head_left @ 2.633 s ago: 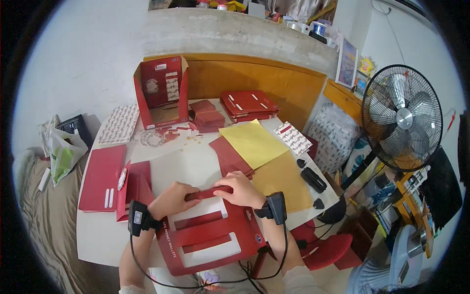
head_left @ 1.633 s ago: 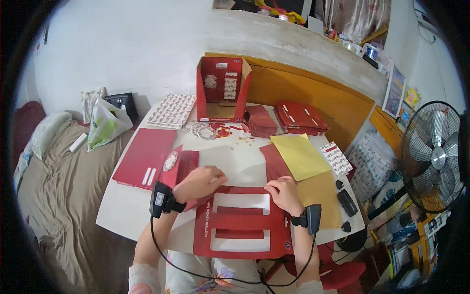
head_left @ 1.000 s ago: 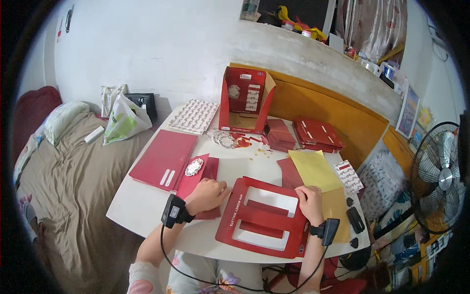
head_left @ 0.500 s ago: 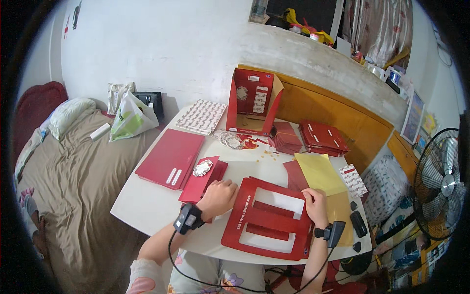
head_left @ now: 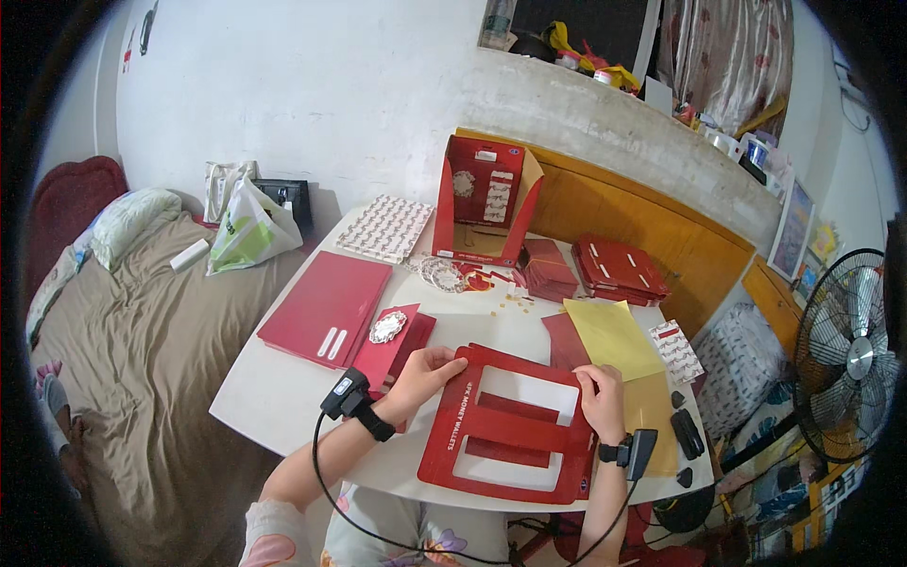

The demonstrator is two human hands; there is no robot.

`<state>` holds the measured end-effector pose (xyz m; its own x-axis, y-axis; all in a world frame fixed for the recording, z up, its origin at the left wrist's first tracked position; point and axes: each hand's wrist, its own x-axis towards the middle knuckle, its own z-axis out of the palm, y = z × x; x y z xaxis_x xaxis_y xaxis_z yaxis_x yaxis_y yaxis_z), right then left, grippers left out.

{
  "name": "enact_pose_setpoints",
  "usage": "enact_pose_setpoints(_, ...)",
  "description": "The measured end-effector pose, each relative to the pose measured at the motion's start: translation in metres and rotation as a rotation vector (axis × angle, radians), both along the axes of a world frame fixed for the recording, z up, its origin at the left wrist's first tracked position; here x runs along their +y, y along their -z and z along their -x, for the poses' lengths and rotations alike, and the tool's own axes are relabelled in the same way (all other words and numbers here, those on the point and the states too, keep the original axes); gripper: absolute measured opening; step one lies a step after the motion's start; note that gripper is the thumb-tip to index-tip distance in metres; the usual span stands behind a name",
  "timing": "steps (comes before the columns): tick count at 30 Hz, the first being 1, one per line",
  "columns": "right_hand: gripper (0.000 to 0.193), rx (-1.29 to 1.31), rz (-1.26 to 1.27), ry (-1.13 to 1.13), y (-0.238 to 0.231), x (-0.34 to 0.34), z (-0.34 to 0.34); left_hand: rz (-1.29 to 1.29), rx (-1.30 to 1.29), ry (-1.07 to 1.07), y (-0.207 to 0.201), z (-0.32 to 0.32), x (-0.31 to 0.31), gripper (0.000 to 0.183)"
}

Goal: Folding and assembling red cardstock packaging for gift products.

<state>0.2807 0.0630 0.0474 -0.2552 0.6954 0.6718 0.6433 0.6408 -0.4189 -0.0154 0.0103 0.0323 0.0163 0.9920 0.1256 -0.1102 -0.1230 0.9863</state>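
since a moment ago, the left hand [head_left: 425, 378] has reached the red cardboard sleeve [head_left: 520, 426], pinching its upper-left corner; the right hand [head_left: 602, 401] grasps its upper-right one

We see a home bedroom: a bed [head_left: 161, 350] with a rumpled beige sheet [head_left: 175, 312], pale pillow [head_left: 137, 227] and maroon headboard [head_left: 80, 194], plus a window curtain [head_left: 726, 66] and pedestal fan [head_left: 859, 359].

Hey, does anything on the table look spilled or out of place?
Yes: small yellowish bits lie scattered on the table, in front of the red box. They look like stray scraps, unlike the stacked red packs nearby.
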Motion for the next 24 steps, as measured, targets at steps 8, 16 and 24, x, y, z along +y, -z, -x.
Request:
enact_pose_setpoints(8,0.007,-0.055,-0.072,-0.060,0.002,-0.001,0.005,0.321,-0.266,0.130,-0.013,0.002,-0.004,0.027)
enact_pose_setpoints(16,0.008,-0.148,-0.063,-0.124,0.001,-0.002,0.014,0.364,-0.637,0.521,-0.006,-0.001,-0.004,0.044)
enact_pose_setpoints(24,0.020,-0.172,0.050,-0.326,-0.010,-0.008,0.065,0.314,-0.577,0.498,-0.005,-0.009,-0.009,0.040)
